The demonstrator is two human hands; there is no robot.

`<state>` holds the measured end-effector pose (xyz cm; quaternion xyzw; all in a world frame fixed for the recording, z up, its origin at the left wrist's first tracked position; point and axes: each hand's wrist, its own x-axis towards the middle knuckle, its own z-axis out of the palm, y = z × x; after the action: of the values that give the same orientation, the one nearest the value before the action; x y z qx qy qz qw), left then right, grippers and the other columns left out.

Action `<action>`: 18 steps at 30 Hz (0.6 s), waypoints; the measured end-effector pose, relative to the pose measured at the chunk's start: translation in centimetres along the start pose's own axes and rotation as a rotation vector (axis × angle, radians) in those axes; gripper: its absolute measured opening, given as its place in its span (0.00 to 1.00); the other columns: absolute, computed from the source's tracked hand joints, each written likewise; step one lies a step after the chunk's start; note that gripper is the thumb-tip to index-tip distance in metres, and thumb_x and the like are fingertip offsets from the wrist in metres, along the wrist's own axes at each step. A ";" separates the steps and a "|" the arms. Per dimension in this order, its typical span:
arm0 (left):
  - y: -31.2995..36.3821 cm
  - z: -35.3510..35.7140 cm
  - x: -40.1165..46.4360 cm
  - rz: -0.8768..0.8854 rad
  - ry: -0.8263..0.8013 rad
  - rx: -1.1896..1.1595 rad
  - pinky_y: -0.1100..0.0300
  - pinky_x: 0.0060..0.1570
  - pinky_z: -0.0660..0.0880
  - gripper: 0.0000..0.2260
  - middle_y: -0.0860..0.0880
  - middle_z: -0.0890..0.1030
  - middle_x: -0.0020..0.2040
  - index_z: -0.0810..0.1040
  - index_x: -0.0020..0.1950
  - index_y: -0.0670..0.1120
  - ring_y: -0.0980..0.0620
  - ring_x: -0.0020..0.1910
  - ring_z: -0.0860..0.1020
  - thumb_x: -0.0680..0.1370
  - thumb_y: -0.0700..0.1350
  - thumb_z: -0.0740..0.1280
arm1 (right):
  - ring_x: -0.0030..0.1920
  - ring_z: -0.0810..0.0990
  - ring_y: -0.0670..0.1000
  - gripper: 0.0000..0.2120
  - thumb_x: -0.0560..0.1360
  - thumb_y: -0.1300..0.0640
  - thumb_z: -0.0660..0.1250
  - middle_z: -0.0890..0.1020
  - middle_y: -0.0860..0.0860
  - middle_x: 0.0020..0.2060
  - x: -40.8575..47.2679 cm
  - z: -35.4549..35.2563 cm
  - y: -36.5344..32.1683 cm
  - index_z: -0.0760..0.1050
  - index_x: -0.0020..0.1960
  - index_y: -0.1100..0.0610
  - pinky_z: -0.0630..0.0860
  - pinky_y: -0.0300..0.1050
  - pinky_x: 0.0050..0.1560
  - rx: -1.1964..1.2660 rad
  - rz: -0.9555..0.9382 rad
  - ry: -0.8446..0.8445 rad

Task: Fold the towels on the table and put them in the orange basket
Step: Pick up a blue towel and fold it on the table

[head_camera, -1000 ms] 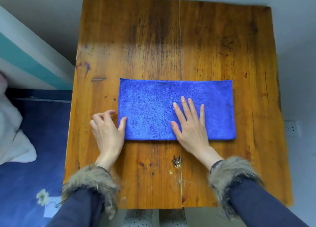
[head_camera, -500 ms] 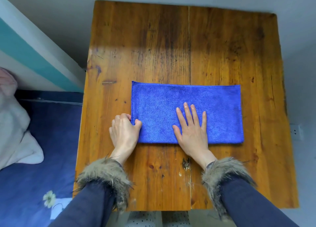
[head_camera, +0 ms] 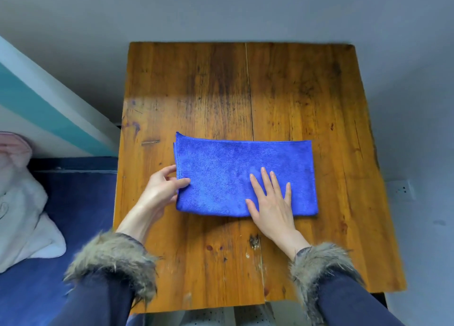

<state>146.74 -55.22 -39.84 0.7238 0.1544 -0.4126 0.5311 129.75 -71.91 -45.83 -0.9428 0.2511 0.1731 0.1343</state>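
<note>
The folded blue towel (head_camera: 233,176) is laid lengthwise left-to-right on the counter (head_camera: 307,92); its left edge is pinched by the left hand (head_camera: 162,190) (thumb on top), and it is pressed by the spread right hand (head_camera: 272,203).

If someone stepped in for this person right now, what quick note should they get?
Left hand: pinches the left edge of the blue towel.
Right hand: lies flat on the towel, fingers straight, pressing it to the wooden table.
Done: the towel lies as a long doubled strip.
Left: probably fold the left end over to the right, then put it in the orange basket, which is out of view.
</note>
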 end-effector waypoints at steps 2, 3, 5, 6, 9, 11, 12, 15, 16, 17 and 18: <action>0.9 1.6 -1.1 0.047 -0.012 0.000 0.60 0.36 0.78 0.21 0.48 0.76 0.39 0.70 0.66 0.47 0.53 0.38 0.78 0.75 0.33 0.66 | 0.76 0.39 0.51 0.29 0.79 0.45 0.53 0.42 0.49 0.76 -0.7 -0.8 1.6 0.46 0.76 0.47 0.38 0.61 0.72 0.020 0.054 -0.015; 1.3 2.6 -1.7 0.073 -0.020 0.003 0.59 0.38 0.78 0.22 0.48 0.75 0.38 0.71 0.66 0.48 0.53 0.37 0.78 0.75 0.33 0.66 | 0.76 0.38 0.51 0.29 0.79 0.46 0.53 0.42 0.49 0.76 -1.0 -1.1 2.4 0.46 0.76 0.47 0.38 0.60 0.72 0.036 0.075 -0.023; 1.8 5.1 -2.5 0.139 -0.041 0.029 0.57 0.39 0.76 0.21 0.48 0.74 0.37 0.71 0.65 0.50 0.53 0.37 0.77 0.75 0.33 0.66 | 0.76 0.41 0.50 0.27 0.80 0.48 0.54 0.45 0.50 0.77 -1.5 -1.8 4.2 0.49 0.76 0.50 0.39 0.54 0.74 0.132 0.094 -0.005; 1.9 6.5 -2.8 0.179 -0.044 0.064 0.56 0.39 0.76 0.21 0.49 0.72 0.36 0.72 0.65 0.50 0.53 0.36 0.76 0.75 0.34 0.66 | 0.76 0.44 0.50 0.26 0.80 0.50 0.54 0.49 0.51 0.77 -1.7 -2.1 5.2 0.53 0.76 0.52 0.42 0.51 0.74 0.217 0.102 0.026; 1.9 11.2 -3.3 0.309 -0.019 0.221 0.59 0.36 0.73 0.20 0.51 0.67 0.34 0.72 0.64 0.54 0.53 0.32 0.72 0.75 0.37 0.67 | 0.68 0.66 0.52 0.19 0.79 0.58 0.58 0.68 0.54 0.69 -2.2 -2.9 8.1 0.67 0.70 0.59 0.61 0.41 0.67 0.532 0.194 0.161; 1.2 14.6 -3.4 0.386 0.005 0.330 0.58 0.38 0.72 0.20 0.52 0.66 0.33 0.71 0.65 0.54 0.52 0.30 0.70 0.75 0.39 0.67 | 0.53 0.75 0.52 0.15 0.78 0.62 0.60 0.76 0.55 0.58 -2.3 -2.9 9.6 0.72 0.65 0.61 0.68 0.37 0.55 0.647 0.248 0.200; 0.7 16.4 -3.4 0.412 0.010 0.382 0.59 0.39 0.71 0.20 0.53 0.65 0.32 0.71 0.65 0.53 0.51 0.31 0.70 0.75 0.40 0.66 | 0.48 0.76 0.51 0.14 0.78 0.63 0.60 0.78 0.56 0.54 -2.3 -2.7 10.2 0.74 0.62 0.61 0.68 0.36 0.52 0.693 0.276 0.199; -1.3 21.1 -3.1 0.457 0.015 0.519 0.60 0.43 0.68 0.21 0.53 0.67 0.34 0.70 0.68 0.51 0.50 0.38 0.71 0.76 0.40 0.64 | 0.48 0.79 0.53 0.12 0.78 0.62 0.60 0.81 0.56 0.50 -1.7 -2.2 11.9 0.76 0.60 0.59 0.74 0.46 0.56 0.910 0.389 0.119; -2.0 22.3 -3.0 0.463 0.017 0.554 0.60 0.45 0.68 0.21 0.52 0.68 0.37 0.69 0.69 0.50 0.49 0.42 0.71 0.76 0.40 0.64 | 0.49 0.79 0.53 0.12 0.78 0.61 0.59 0.81 0.56 0.50 -1.4 -2.1 12.4 0.76 0.60 0.59 0.75 0.49 0.56 1.000 0.418 0.087; -2.5 23.2 -2.8 0.463 0.019 0.583 0.60 0.47 0.67 0.22 0.50 0.69 0.40 0.68 0.70 0.49 0.48 0.45 0.72 0.76 0.39 0.63 | 0.48 0.79 0.52 0.12 0.78 0.61 0.59 0.82 0.54 0.48 -1.3 -2.1 12.8 0.75 0.60 0.59 0.76 0.51 0.56 1.074 0.436 0.060; -3.0 24.0 -2.7 0.460 0.024 0.607 0.59 0.48 0.67 0.22 0.48 0.70 0.43 0.67 0.71 0.48 0.47 0.48 0.73 0.76 0.40 0.63 | 0.47 0.79 0.51 0.12 0.79 0.60 0.59 0.81 0.53 0.46 -1.1 -2.0 13.1 0.75 0.60 0.59 0.76 0.51 0.55 1.120 0.439 0.040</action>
<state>132.76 -74.99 -42.02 0.8686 -0.1354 -0.3011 0.3695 122.57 -83.07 -45.74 -0.6578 0.4952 0.0205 0.5671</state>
